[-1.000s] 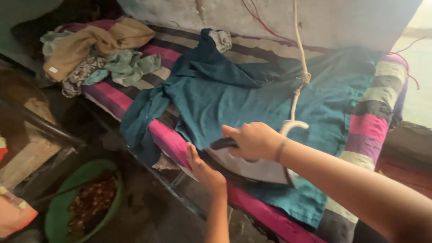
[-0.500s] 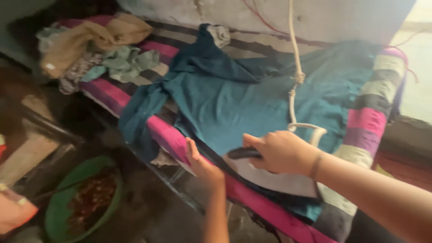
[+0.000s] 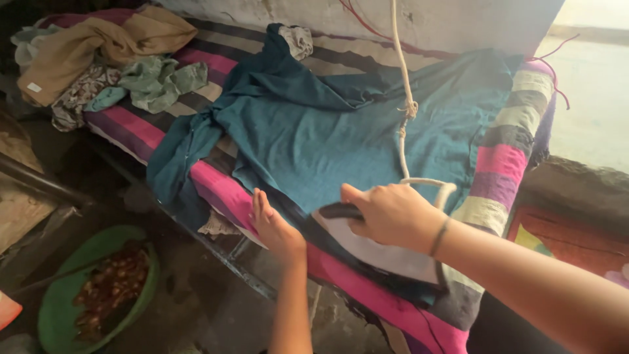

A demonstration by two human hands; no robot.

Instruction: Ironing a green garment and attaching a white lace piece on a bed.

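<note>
- The right hand (image 3: 393, 213) was clamped round the dark handle of a pale, wedge-shaped clothes iron (image 3: 377, 252), which sat on the near edge of a teal cotton garment (image 3: 327, 137).
- The garment was spread across a bed covered in a pink, grey and cream striped cloth (image 3: 501, 160), one sleeve hanging off the near side.
- The left hand (image 3: 275, 226) lay flat with fingers together, pressing the fabric just left of the iron and holding nothing.
- The iron's whitish braided cord (image 3: 403, 98) hung down from above, knotted, directly over the garment.
- A heap of beige and pale green clothes (image 3: 105, 59) lay at the far left; a green bowl of brown scraps (image 3: 98, 295) sat on the floor.
- Risks, as I judged them: the left fingers stood close enough to the soleplate to be burned, and the cord could snag and tug the iron over the edge.
</note>
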